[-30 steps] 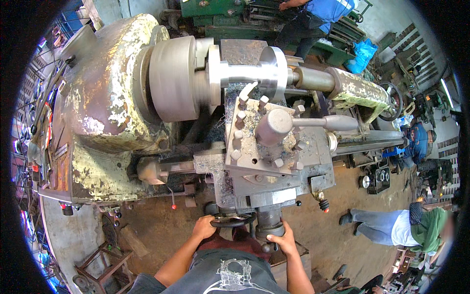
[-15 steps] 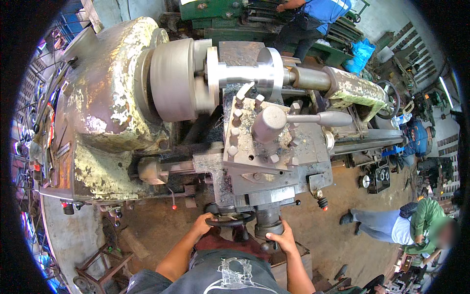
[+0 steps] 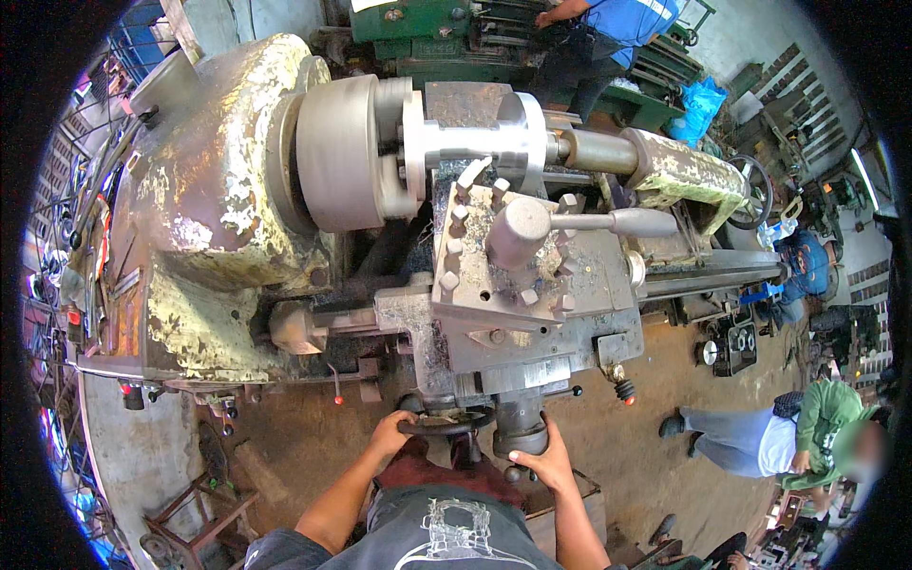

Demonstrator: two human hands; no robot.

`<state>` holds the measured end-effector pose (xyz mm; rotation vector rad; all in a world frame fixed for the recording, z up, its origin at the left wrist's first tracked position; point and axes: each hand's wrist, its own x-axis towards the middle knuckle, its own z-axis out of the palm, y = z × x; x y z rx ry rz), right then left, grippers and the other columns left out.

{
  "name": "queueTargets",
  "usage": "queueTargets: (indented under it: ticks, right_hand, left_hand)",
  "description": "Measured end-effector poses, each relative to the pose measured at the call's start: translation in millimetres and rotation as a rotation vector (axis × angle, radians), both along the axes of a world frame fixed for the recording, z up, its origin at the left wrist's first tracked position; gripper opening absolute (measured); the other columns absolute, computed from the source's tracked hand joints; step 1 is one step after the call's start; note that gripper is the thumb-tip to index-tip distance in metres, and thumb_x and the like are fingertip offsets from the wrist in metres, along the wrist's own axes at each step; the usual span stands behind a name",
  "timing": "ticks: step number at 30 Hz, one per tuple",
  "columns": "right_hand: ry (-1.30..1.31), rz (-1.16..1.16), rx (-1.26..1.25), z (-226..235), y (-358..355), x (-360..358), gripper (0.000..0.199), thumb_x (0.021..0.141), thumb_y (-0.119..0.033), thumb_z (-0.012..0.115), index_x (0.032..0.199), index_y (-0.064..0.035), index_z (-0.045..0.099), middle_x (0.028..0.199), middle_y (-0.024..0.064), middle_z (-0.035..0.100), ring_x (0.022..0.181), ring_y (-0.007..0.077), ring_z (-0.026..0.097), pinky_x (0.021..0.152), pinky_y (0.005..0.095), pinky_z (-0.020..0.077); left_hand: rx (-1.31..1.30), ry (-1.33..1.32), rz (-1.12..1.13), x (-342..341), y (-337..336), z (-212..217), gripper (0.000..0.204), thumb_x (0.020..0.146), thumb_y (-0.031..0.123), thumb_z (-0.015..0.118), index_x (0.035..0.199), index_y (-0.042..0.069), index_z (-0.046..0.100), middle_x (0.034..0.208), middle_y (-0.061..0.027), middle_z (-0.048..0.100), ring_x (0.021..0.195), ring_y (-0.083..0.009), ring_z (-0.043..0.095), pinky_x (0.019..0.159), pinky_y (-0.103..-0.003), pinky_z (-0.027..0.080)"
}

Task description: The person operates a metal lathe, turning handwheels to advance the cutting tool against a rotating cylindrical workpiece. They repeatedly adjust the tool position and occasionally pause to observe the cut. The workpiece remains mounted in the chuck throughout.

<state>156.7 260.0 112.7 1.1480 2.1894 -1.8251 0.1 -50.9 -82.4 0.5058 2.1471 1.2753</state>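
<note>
I stand at a big worn metal lathe [image 3: 218, 237]. My left hand [image 3: 391, 435] grips the rim of the dark carriage handwheel [image 3: 446, 425] at the front of the apron. My right hand [image 3: 543, 464] rests on the grey cross-slide handle hub [image 3: 521, 432] just right of it. Above them sits the square tool post [image 3: 518, 252] with its long lever, close to a shiny steel workpiece [image 3: 484, 138] held in the chuck [image 3: 351, 152]. The tailstock [image 3: 684, 171] presses the workpiece from the right.
A person in a green top [image 3: 817, 427] crouches on the floor at the right. Another person in blue [image 3: 617, 24] works at a green machine behind the lathe. A metal stool frame [image 3: 195, 518] stands at lower left. Parts lie on the brown floor.
The camera has shifted slightly. My hands stay on the handwheel and handle. The crouching person at right has moved a little.
</note>
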Motion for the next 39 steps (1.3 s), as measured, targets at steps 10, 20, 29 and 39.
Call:
queueTargets:
  ticks: [10, 20, 29, 39]
  right_hand:
    - [-0.097, -0.008, 0.075, 6.8, -3.8, -8.2, 0.098, 0.056, -0.037, 0.093, 0.132, 0.0096, 0.051, 0.116, 0.0245, 0.067, 0.108, 0.0329, 0.066, 0.096, 0.0405, 0.0505]
    - [-0.088, -0.029, 0.050, 2.9, -4.1, -7.7, 0.090, 0.057, -0.031, 0.092, 0.127, 0.0096, 0.054, 0.109, 0.0224, 0.070, 0.102, 0.0307, 0.068, 0.092, 0.0395, 0.0520]
    - [-0.010, -0.050, -0.081, -14.4, 1.4, -0.9, 0.085, 0.058, -0.026, 0.091, 0.127, 0.0085, 0.055, 0.109, 0.0198, 0.070, 0.100, 0.0268, 0.068, 0.091, 0.0375, 0.0520]
    - [-0.001, 0.141, -0.250, -49.5, 58.8, 22.7, 0.081, 0.085, -0.046, 0.074, 0.141, 0.0065, 0.047, 0.129, 0.0144, 0.062, 0.117, 0.0243, 0.058, 0.103, 0.0369, 0.0438]
  left_hand:
    - [-0.088, -0.063, 0.073, 2.0, 6.8, 15.0, 0.016, 0.085, 0.014, 0.070, 0.095, 0.004, 0.063, 0.107, -0.0126, 0.071, 0.104, -0.0291, 0.067, 0.091, -0.037, 0.050]
    - [-0.055, -0.135, 0.058, 3.4, 3.9, -9.7, 0.019, 0.090, 0.019, 0.068, 0.092, 0.002, 0.062, 0.103, -0.0114, 0.071, 0.099, -0.0249, 0.066, 0.090, -0.035, 0.050]
    - [-0.031, -0.089, 0.010, 0.7, -0.3, -19.1, 0.021, 0.090, 0.021, 0.068, 0.094, 0.002, 0.061, 0.106, -0.0163, 0.070, 0.102, -0.0325, 0.067, 0.088, -0.039, 0.051]
    - [-0.093, -0.111, -0.027, -0.5, 3.2, 3.8, 0.015, 0.081, 0.012, 0.070, 0.091, 0.004, 0.061, 0.102, -0.0104, 0.071, 0.102, -0.0242, 0.067, 0.092, -0.034, 0.049]
